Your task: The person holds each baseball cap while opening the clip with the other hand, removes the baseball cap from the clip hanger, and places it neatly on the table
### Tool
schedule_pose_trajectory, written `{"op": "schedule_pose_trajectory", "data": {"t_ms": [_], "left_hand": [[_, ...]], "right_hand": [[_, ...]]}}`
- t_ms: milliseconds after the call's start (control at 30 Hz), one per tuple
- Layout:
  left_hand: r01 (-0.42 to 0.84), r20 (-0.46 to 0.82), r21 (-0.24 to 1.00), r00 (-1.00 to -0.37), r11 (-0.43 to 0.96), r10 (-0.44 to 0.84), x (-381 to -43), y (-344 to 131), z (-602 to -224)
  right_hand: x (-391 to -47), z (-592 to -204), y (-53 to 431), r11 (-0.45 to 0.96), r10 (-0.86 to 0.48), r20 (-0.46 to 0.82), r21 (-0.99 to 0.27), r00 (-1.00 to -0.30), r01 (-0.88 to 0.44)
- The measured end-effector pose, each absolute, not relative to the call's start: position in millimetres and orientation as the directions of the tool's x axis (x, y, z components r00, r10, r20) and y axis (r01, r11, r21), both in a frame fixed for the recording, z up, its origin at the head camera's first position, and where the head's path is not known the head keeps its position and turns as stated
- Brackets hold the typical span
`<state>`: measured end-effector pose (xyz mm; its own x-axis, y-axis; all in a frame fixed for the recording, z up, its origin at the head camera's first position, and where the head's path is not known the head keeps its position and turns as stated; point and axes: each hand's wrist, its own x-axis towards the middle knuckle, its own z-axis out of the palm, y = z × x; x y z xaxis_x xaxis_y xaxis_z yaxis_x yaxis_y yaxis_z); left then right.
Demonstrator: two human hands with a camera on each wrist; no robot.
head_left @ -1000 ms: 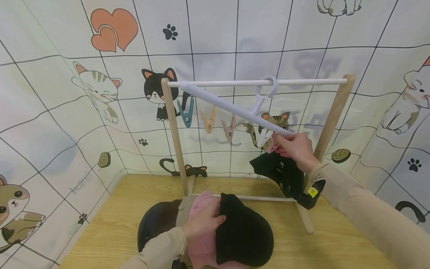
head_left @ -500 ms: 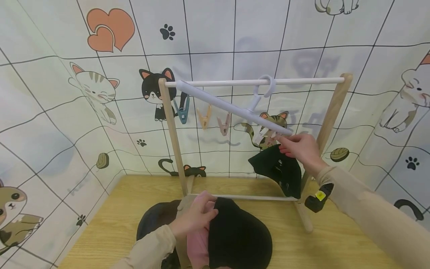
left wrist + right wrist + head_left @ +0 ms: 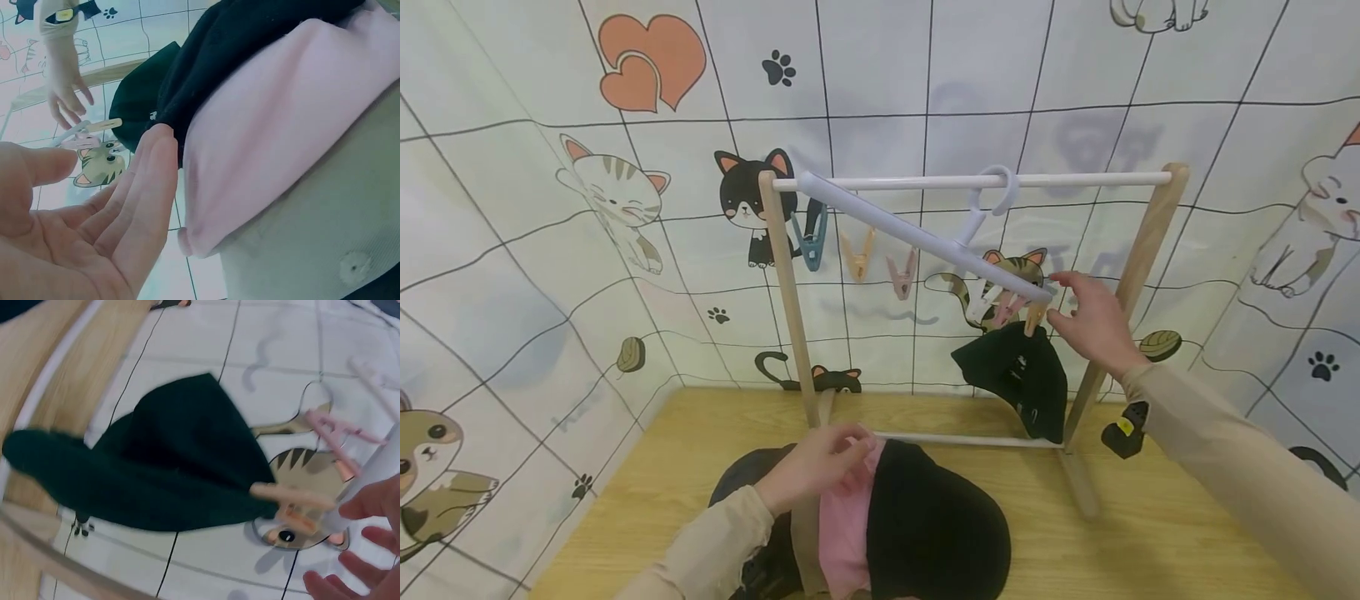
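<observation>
A dark green cap point(image 3: 1021, 382) dangles from an orange-yellow clothes peg point(image 3: 1034, 318) at the lower right end of a tilted lilac hanger point(image 3: 917, 239). Beside that peg my right hand point(image 3: 1093, 323) is spread, fingers apart and holding nothing; the right wrist view shows the peg point(image 3: 297, 506) biting the cap's edge. My left hand point(image 3: 815, 468) is over the caps on the table, fingers loosely extended with nothing in them, close to a pink cap point(image 3: 844, 546). Against the pink one lies a black cap point(image 3: 940, 525); a beige cap point(image 3: 294, 250) is on its other side.
The hanger hooks on the white rail point(image 3: 887, 182) of a wooden stand point(image 3: 1138, 250). Blue point(image 3: 809, 239), yellow point(image 3: 858, 254) and pink point(image 3: 902, 273) pegs hang along it, with white and pink ones near its right end. A dark cap point(image 3: 748, 475) lies at left.
My right hand has let go of the peg and drawn back to the right, leaving the green cap hanging. My left hand has moved left and lifted off the pink and black caps.
</observation>
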<state>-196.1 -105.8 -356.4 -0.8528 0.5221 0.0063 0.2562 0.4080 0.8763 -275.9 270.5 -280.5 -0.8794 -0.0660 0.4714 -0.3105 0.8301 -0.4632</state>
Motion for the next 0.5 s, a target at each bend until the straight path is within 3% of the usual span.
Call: {"op": "schedule_pose_trajectory", "data": {"t_ms": [267,500], "left_hand": [[0.27,0.017,0.875,-0.847,0.402,0.531,-197.2,-108.1,-351.8],[0.252,0.009,0.887,-0.848,0.388,0.53,-196.1,-109.4,-349.4]], "right_hand": [[-288.8,-298.0,275.8,0.813,-0.19,0.535,-0.384,-0.823,-0.437],[-288.9,-301.6,275.3,0.775,-0.201,0.545,-0.42,-0.814,-0.473]]}}
